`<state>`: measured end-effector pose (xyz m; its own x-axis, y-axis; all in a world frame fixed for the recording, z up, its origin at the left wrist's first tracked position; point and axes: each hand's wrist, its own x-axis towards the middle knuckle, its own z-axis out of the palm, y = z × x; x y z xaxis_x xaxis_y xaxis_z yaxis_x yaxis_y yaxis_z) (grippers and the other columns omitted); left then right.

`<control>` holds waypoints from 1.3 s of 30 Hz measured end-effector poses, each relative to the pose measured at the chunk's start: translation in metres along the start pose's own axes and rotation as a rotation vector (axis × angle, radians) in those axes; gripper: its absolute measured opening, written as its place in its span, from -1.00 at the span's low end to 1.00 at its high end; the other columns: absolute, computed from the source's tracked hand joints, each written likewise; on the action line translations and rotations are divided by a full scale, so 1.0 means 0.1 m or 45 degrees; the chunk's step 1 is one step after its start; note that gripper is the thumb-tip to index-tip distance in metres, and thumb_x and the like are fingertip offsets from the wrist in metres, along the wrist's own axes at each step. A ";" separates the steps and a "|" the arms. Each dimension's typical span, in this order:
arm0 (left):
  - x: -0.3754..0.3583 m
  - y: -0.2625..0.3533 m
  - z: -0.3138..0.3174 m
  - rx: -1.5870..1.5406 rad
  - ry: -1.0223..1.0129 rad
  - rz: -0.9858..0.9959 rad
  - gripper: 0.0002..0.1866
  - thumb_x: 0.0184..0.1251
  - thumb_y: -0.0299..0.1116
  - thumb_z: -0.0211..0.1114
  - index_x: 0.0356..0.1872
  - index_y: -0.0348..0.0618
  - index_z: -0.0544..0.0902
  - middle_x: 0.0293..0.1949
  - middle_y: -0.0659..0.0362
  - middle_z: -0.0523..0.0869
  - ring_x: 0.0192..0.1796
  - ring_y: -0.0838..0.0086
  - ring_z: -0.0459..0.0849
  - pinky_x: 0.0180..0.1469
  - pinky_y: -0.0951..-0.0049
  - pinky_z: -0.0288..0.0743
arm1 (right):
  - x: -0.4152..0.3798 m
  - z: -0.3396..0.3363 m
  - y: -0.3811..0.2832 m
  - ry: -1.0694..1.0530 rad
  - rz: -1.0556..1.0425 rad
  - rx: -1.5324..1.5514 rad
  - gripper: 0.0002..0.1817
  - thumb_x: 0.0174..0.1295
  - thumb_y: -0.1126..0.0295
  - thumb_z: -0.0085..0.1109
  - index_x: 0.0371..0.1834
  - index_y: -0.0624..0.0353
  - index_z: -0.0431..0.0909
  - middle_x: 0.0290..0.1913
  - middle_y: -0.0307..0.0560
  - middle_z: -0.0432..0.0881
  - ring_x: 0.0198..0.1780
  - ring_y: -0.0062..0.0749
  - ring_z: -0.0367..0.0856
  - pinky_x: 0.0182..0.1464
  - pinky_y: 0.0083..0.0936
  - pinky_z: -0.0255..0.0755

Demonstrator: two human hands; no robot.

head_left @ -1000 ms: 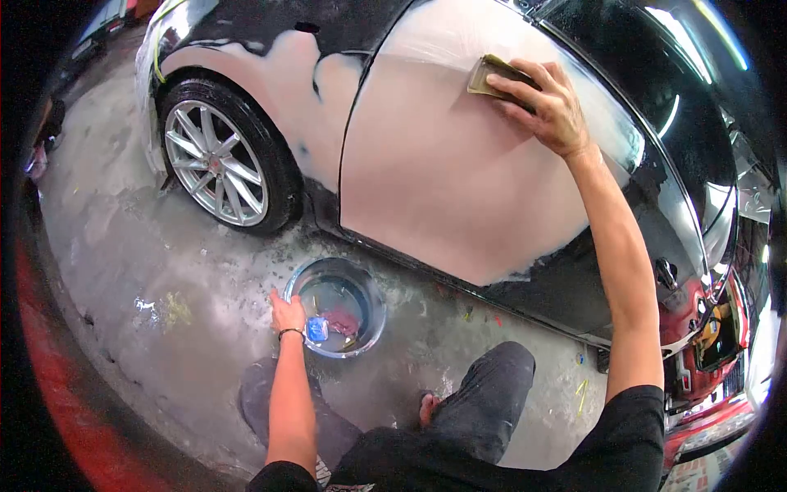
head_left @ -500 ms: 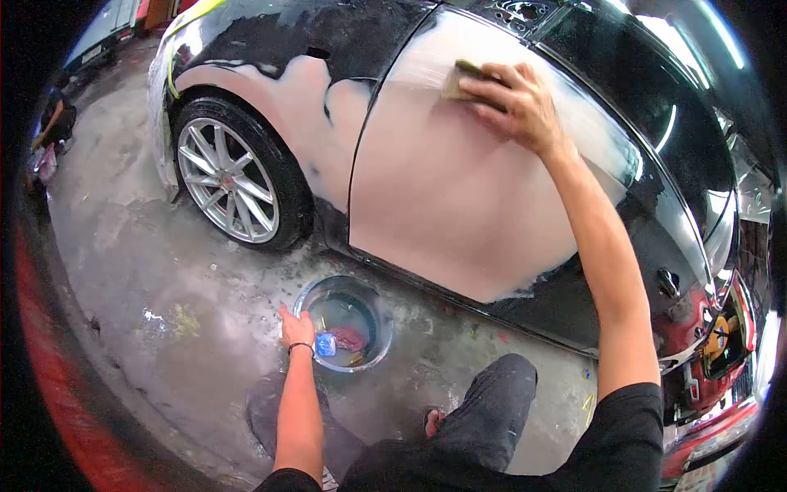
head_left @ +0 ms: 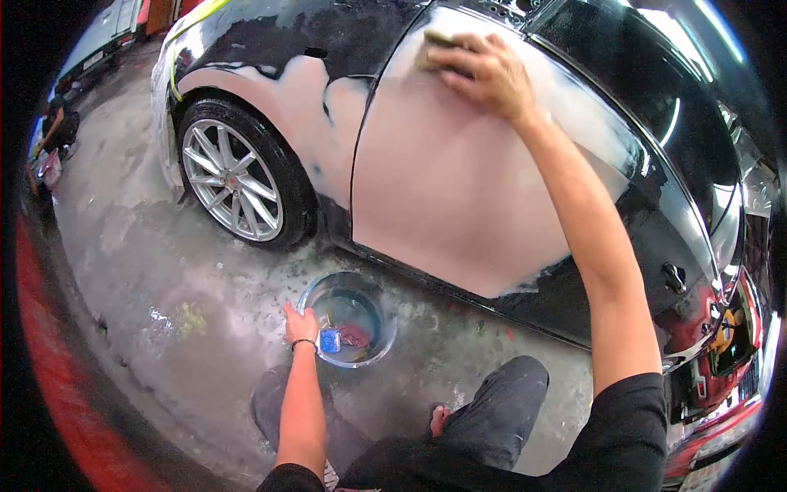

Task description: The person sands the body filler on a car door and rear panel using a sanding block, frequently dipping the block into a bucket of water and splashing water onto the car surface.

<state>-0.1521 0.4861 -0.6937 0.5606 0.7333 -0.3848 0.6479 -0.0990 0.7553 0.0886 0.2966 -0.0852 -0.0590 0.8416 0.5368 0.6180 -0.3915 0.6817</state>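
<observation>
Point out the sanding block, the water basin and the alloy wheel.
sanding block (head_left: 432, 43), head view, exposed left end.
water basin (head_left: 385, 316), head view, right rim.
alloy wheel (head_left: 231, 183), head view, hub centre.

I see a flat tan sanding pad (head_left: 434, 41) pressed against the far upper edge of a car door (head_left: 459, 189), whose panel is sanded dull pink-grey. Nearer, left on the wet floor, a round metal basin (head_left: 348, 320) holds murky water.
</observation>
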 end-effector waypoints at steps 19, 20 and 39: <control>0.02 0.04 -0.05 0.090 0.043 0.008 -0.13 0.45 0.00 0.40 0.71 0.04 0.28 0.36 -0.17 0.79 0.45 -0.16 0.72 0.58 -0.51 0.22 | 0.22 0.33 -0.37 0.061 -0.170 -0.086 -0.59 0.43 0.06 0.46 0.33 -0.41 0.79 0.35 -0.26 0.68 0.30 -0.15 0.66 0.42 -0.15 0.56; 0.00 0.03 -0.06 0.099 0.046 0.009 -0.14 0.45 0.00 0.40 0.70 0.04 0.28 0.36 -0.16 0.79 0.44 -0.16 0.72 0.57 -0.50 0.23 | 0.11 0.26 -0.33 0.018 -0.152 -0.069 -0.59 0.43 0.06 0.46 0.33 -0.40 0.79 0.36 -0.26 0.68 0.30 -0.15 0.66 0.42 -0.13 0.56; 0.02 -0.04 -0.02 0.160 0.029 0.048 -0.12 0.48 0.02 0.34 0.74 -0.02 0.27 0.26 -0.15 0.84 0.36 -0.16 0.77 0.47 -0.30 0.45 | 0.06 0.18 -0.09 0.070 -0.208 -0.048 -0.65 0.43 0.03 0.45 0.26 -0.51 0.79 0.41 -0.41 0.67 0.28 -0.15 0.68 0.35 -0.07 0.57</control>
<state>-0.1548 0.4894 -0.6966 0.5748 0.7425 -0.3440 0.6869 -0.2094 0.6959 0.0966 0.3118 -0.0964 -0.2000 0.8739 0.4430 0.5668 -0.2656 0.7799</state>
